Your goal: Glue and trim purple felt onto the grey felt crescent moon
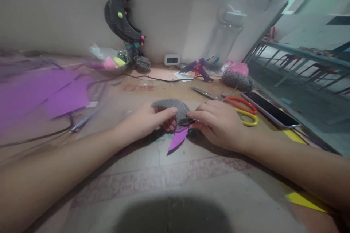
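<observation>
A crescent shape wrapped in grey yarn (172, 105) is held between both hands over the middle of the table. My left hand (149, 120) grips its left side, thumb on top and fingers curled underneath. At its right end my right hand (218, 122) pinches a strand or edge of the grey yarn between thumb and fingertips; the exact bit is hard to make out. From the lower end of the crescent sticks out a bare pointed purple tip (178, 140), not covered by yarn.
Scissors (240, 103) with red and yellow handles and a phone (270, 109) lie to the right. Behind stand a glue gun (198, 69) with a red light, a grey yarn ball (237, 80) and a small white clock (172, 59). Purple sheets (65, 91) and a pen (82, 123) lie left.
</observation>
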{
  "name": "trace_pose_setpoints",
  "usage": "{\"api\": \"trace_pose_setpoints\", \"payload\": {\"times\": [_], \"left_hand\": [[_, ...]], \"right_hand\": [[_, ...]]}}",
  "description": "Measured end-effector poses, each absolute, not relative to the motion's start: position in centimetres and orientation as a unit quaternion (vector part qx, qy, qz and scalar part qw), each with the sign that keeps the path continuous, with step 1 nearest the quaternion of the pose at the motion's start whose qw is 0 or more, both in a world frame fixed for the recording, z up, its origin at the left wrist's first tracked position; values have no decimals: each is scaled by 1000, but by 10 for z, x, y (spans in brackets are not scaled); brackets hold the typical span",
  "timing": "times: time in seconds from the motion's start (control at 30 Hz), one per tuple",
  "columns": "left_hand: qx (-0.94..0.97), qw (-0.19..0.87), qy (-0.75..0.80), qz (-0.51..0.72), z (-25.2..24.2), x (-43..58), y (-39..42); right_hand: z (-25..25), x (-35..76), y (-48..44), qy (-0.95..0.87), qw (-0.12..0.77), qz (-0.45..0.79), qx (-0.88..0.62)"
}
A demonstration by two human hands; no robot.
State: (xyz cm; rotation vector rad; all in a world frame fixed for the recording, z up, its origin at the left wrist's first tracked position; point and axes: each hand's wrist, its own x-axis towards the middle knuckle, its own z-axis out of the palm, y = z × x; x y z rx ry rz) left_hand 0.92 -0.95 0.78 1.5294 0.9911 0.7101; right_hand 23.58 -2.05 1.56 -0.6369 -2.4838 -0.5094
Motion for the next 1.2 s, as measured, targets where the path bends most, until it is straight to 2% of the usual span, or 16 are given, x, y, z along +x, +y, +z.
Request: {"api": "trace_pose_setpoints", "payload": {"times": [0.83,1.2], "left_hand": [[663,556,416,278,10,7,-7],[666,560,404,282,7,8,-7]], "right_hand": [[15,235,-21,-930,229,-186,-218],[13,235,-20,-926,243,-179,-228]]}}
